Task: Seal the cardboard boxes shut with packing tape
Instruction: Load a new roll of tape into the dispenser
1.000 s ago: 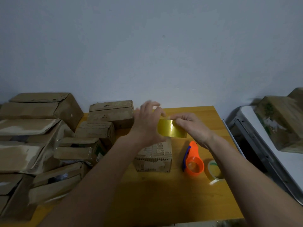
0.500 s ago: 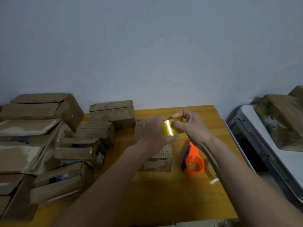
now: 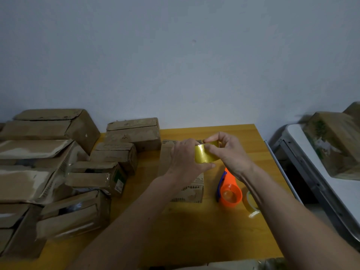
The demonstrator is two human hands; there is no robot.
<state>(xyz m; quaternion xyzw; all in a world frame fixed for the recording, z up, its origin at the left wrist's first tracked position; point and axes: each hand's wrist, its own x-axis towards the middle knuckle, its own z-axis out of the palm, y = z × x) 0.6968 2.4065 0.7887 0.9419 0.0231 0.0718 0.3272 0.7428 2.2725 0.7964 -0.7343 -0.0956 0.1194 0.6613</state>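
Yellow tape strip (image 3: pixel 203 155), pinched by left hand (image 3: pixel 185 158), right hand (image 3: pixel 228 152)

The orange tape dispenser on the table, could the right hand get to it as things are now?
Probably yes, but not at once. The orange tape dispenser lies uncovered on the table, just below the right hand, nothing between them. That hand and the left hand both pinch the yellow tape strip, so it must release first.

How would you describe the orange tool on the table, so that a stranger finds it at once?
Look at the yellow table, on its right side near the edge. The orange tool lies there, just right of the small box, under the right hand. It is the only bright orange thing, with a blue strip along its side.
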